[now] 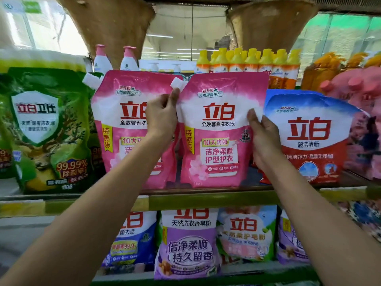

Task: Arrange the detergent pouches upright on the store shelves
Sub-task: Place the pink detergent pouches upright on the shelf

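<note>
A pink detergent pouch (218,129) with a white corner cap stands upright on the upper shelf (206,200), in the middle. My left hand (162,114) pinches its upper left edge just under the cap. My right hand (262,137) grips its right edge. A second pink pouch (121,120) stands upright just to the left, partly hidden behind my left hand and forearm. A green pouch (49,129) stands at the far left and a red-and-blue pouch (307,137) leans at the right.
Behind the pouches stand pink-capped white bottles (102,58) and several yellow-capped orange bottles (249,60). Pink jugs (358,87) sit at the far right. The lower shelf holds purple (187,244), blue (132,240) and pink (245,234) powder bags.
</note>
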